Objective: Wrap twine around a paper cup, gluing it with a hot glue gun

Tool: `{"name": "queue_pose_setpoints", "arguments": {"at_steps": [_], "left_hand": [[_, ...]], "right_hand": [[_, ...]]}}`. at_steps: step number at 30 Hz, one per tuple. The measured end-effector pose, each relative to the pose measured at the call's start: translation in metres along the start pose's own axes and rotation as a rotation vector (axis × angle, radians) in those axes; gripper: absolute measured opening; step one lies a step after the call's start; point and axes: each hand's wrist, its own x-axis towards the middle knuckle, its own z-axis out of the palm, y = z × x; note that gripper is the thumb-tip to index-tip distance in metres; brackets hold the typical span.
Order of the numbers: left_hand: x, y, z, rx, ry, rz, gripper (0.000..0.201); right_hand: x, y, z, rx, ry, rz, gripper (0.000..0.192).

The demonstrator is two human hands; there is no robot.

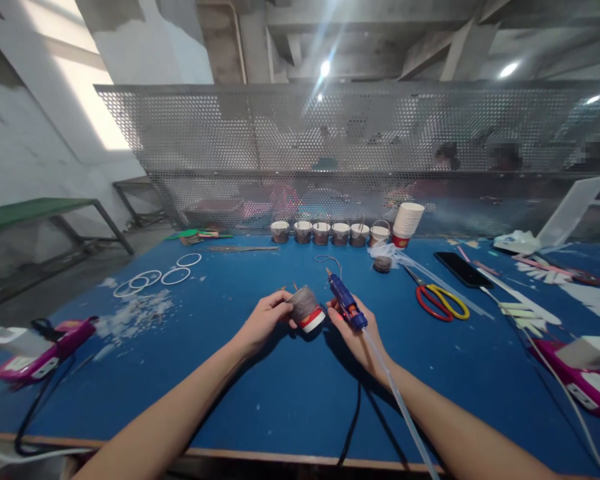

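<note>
My left hand [266, 321] grips a small paper cup [307, 311] tilted on its side, its wall mostly wound with grey-brown twine and a red and white band left bare at one end. In my right hand [357, 333] is a blue hot glue gun [347, 301], nozzle pointing up and away from me, with a long clear glue stick [399, 399] trailing from its back. Cup and glue gun are apart. A loose strand of twine [336, 260] curls on the table beyond the nozzle, near a dark twine ball [382, 265].
Several twine-wrapped cups [321, 233] line the back beside stacked paper cups [407, 223]. Scissors [443, 302], a phone [463, 270] and a power strip [580, 380] lie right. White rings [175, 275], scraps [135, 317] and another power strip [45, 353] lie left. A perforated metal screen [330, 147] stands behind.
</note>
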Motion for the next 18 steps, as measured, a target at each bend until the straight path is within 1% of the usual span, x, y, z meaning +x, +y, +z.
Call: {"name": "queue_pose_setpoints", "arguments": {"at_steps": [4, 11, 18], "left_hand": [[0.005, -0.006, -0.001, -0.034, 0.03, -0.028, 0.01], [0.006, -0.006, -0.003, -0.029, 0.072, 0.007, 0.016], [0.003, -0.001, 0.0, 0.163, 0.082, 0.08, 0.016]], "right_hand": [[0.001, 0.003, -0.001, -0.017, 0.018, 0.013, 0.023], [0.006, 0.005, 0.002, -0.028, 0.015, 0.018, 0.023], [0.018, -0.003, 0.012, -0.04, -0.109, -0.042, 0.023]]}}
